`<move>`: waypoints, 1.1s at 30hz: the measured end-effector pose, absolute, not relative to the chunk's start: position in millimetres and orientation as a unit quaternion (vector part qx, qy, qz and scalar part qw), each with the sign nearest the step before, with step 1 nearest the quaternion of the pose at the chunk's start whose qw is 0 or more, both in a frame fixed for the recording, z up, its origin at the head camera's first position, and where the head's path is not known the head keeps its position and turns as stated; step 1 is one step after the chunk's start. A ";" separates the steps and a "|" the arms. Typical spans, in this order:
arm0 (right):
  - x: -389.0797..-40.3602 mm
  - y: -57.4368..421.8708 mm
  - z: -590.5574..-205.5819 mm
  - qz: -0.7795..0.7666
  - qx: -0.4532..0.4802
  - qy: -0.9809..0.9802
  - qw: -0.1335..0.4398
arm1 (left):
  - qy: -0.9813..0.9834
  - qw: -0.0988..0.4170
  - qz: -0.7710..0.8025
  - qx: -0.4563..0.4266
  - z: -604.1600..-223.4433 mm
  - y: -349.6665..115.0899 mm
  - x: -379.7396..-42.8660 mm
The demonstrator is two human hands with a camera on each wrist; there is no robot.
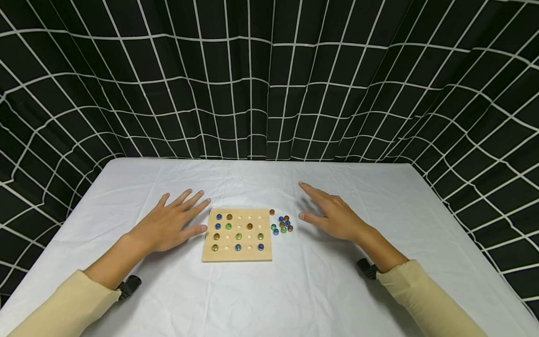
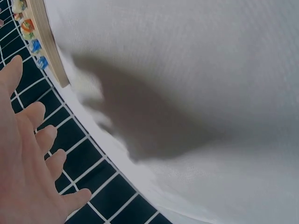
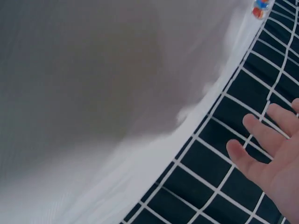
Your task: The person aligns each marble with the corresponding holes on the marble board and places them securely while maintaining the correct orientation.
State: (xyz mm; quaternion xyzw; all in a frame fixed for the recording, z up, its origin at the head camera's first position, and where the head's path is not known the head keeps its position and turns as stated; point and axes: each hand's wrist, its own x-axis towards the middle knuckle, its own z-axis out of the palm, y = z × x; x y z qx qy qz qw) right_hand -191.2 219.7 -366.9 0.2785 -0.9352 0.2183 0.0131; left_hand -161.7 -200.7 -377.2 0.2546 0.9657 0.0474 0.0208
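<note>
A flat wooden board point(image 1: 244, 255) with rows of round hollows lies on the table, several glass marbles sitting in some of them. Just right of the board, a loose cluster of blue, green and brown marbles point(image 1: 282, 224) rests on the cloth. My left hand point(image 1: 170, 224) hovers beside the board's left edge, fingers spread, holding nothing. To the right of the loose marbles is my right hand point(image 1: 334, 217), its fingers extended and thumb apart, also holding nothing. In the left wrist view, the board's edge point(image 2: 49, 42) shows beyond the thumb.
A white cloth point(image 1: 177, 290) with light creases covers the table. Behind it and at both sides hangs a black curtain point(image 1: 236, 93) with a white grid. Each wrist wears a small black camera, such as the left one point(image 1: 129, 286).
</note>
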 end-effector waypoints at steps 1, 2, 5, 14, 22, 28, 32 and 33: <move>-190.6 218.2 -366.3 0.230 0.274 -0.934 0.003 | 0.965 0.024 0.049 0.256 -377.3 -199.9 -161.3; -190.2 216.9 -366.1 0.243 0.269 -0.932 -0.007 | 0.965 0.028 0.051 0.256 -377.5 -199.1 -160.8; -188.8 213.5 -365.7 0.285 0.262 -0.921 -0.031 | 0.963 0.033 0.059 0.261 -378.4 -196.8 -159.4; -189.3 206.3 -371.4 0.391 0.276 -0.877 -0.042 | 0.957 0.050 0.066 0.277 -382.0 -191.8 -156.2; -189.5 197.8 -376.0 0.403 0.267 -0.873 -0.063 | 0.955 0.063 0.072 0.280 -382.5 -192.7 -153.4; -188.8 193.7 -378.1 0.405 0.258 -0.874 -0.080 | 0.954 0.069 0.078 0.282 -383.3 -192.6 -152.3; -188.7 190.8 -379.2 0.407 0.244 -0.875 -0.095 | 0.954 0.075 0.078 0.279 -383.6 -192.4 -151.9; -188.6 190.2 -379.3 0.406 0.242 -0.876 -0.098 | 0.954 0.076 0.078 0.279 -383.7 -192.3 -151.8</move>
